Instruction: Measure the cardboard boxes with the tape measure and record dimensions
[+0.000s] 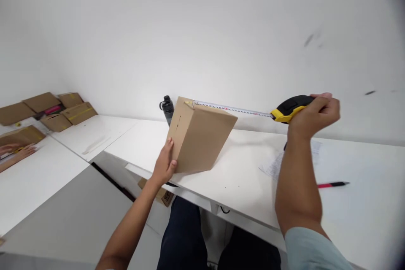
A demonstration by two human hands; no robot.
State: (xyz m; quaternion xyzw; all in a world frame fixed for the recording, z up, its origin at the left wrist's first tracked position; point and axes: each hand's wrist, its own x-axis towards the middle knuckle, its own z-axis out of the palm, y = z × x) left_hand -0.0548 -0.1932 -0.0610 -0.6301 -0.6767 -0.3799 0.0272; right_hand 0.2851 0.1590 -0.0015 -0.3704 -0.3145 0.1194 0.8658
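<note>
A brown cardboard box stands tilted over the white table, its lower edge at the tabletop. My left hand grips its lower left side, thumb on one face and fingers round the edge. My right hand is closed around a yellow and black tape measure, held up to the right of the box. The pulled-out blade runs along the box's top edge, its end at the upper left corner. Past the box's right corner the blade spans open air.
Behind the box stands a dark bottle. A printed paper and a red and black pen lie on the white table. At far left are several cardboard boxes and another person's hands.
</note>
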